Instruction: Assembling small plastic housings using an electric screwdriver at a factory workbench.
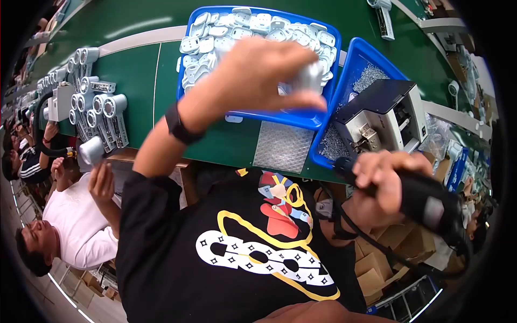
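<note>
My left hand [269,75] is raised over a blue tray [186,54] heaped with small white plastic covers [221,32]. Its fingers and thumb close around a pale grey part [309,79], smeared by motion, so its exact kind does not show. In my right hand [390,177] is a black electric screwdriver [431,202], its tip end toward the left and its cord [369,237] looping below. Just beyond that tip stands a dark-topped metal screw feeder [377,116], by a second blue tray [353,54] of loose small screws [371,75].
A bubble-wrap sheet [283,146] lies on the green table [172,64] near its front edge. Grey handheld devices [99,107] with round heads stand grouped at left, beside a co-worker in white [81,226] holding a similar part. Cardboard boxes [377,269] are at lower right.
</note>
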Tool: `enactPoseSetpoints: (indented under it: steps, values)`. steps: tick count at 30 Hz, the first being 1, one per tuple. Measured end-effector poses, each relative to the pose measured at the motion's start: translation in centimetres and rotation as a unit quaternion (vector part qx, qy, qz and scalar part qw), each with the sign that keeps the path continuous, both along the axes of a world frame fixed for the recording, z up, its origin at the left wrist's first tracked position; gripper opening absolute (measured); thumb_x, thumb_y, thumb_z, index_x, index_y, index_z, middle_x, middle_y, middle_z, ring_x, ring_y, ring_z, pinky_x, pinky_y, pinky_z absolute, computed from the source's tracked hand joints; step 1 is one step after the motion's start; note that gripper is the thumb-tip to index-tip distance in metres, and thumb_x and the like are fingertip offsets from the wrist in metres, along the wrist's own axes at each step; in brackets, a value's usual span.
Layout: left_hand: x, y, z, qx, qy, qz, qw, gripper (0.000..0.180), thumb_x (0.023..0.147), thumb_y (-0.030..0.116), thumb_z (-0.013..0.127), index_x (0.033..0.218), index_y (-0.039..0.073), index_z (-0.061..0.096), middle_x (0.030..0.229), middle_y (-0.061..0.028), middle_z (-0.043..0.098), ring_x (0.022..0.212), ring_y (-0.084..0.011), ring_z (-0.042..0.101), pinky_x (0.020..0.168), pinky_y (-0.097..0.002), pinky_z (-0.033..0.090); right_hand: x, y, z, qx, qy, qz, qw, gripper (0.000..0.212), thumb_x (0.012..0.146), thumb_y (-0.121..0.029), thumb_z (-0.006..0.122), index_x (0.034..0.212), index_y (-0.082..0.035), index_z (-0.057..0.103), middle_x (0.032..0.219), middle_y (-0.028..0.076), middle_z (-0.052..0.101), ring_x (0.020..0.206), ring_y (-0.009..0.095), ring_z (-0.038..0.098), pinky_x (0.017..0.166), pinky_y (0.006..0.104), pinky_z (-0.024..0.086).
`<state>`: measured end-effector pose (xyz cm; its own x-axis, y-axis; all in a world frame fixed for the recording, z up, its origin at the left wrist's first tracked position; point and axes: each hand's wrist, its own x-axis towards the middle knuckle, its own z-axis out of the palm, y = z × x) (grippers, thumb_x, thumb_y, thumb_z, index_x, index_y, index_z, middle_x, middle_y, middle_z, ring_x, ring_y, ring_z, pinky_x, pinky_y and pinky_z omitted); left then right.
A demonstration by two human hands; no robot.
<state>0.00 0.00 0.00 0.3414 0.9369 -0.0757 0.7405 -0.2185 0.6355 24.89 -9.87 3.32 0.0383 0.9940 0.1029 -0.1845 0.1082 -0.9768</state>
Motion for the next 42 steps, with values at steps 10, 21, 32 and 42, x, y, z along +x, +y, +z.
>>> enactPoseSetpoints:
  steps: [10,21,32,42]
  values:
    - [-8.9,13.2,-9.0,0.392,0.242,0.134,0.877,0.058,0.082,0.052,0.074,0.118,0.008,0.061,0.114,-0.0179,0.065,0.114,-0.0368,0.059,0.095,-0.0481,0.045,-8.3,4.9,-8.8,0.051,-0.61,0.197,0.766,0.048,0.079,-0.014,0.08,0.117,-0.004,0.051,0.09,0.025,0.069,0.085,0.046,0.067,0.07,0.0507,0.053]
    - [-10.8,-25.5,-8.7,0.154,0.315,0.655,0.669,0.067,0.075,0.019,0.082,0.134,0.007,0.052,0.123,-0.016,0.056,0.118,-0.0352,0.049,0.101,-0.0478,0.038,-3.9,3.6,-3.3,-0.063,-0.294,0.211,0.93,0.057,0.081,-0.01,0.081,0.125,-0.004,0.047,0.075,0.008,0.06,0.062,0.019,0.063,0.056,0.0334,0.051]
    - [-2.5,-23.6,-3.2,0.352,-0.22,0.327,0.849,0.048,0.076,0.018,0.087,0.104,0.005,0.05,0.099,-0.0122,0.06,0.085,-0.0239,0.058,0.072,-0.0355,0.049,-1.5,-2.0,-1.9,-0.198,-0.047,0.282,0.938,0.072,0.075,-0.013,0.089,0.129,-0.004,0.042,0.076,0.002,0.057,0.058,0.008,0.057,0.051,0.0216,0.044]
    - [9.5,-13.6,-5.8,0.128,-0.407,-0.079,0.901,0.061,0.088,0.054,0.07,0.111,0.0,0.054,0.087,-0.013,0.059,0.07,-0.0297,0.056,0.063,-0.0402,0.044,2.9,-5.8,-3.9,-0.112,-0.23,0.103,0.961,0.071,0.074,-0.014,0.09,0.127,-0.002,0.043,0.078,0.001,0.058,0.061,0.008,0.057,0.056,0.0212,0.047]
